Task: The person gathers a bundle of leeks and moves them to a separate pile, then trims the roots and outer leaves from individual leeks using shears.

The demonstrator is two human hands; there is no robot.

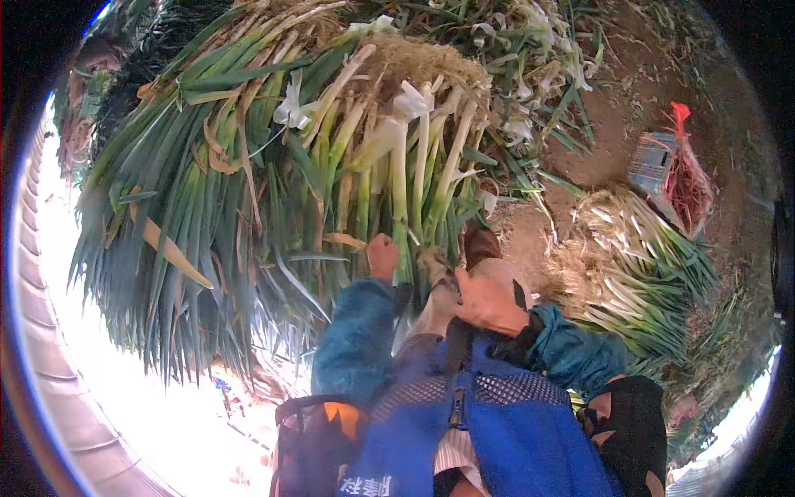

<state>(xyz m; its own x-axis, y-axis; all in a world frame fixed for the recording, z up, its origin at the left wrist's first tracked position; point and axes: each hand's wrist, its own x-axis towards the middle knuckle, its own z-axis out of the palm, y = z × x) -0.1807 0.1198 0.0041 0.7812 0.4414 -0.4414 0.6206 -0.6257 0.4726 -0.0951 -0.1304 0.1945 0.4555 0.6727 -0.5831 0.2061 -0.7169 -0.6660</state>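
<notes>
A large pile of long green onions, pale stalks and green leaves, spreads in front of me. My left hand is closed at the lower edge of the upright stalks; what its fingers hold, if anything, is hidden. My right hand is closed too, close to my body, against a pale, soil-stained thing that I cannot make out. Strips of white material lie across some stalks, and tangled roots show at the top of the pile.
On the soil to the right lies a heap of thinner onions, roots toward the left. Beyond it is a clear bag of red strands with a red tied top, beside a blue-and-white packet. Loose leaves litter the brown ground.
</notes>
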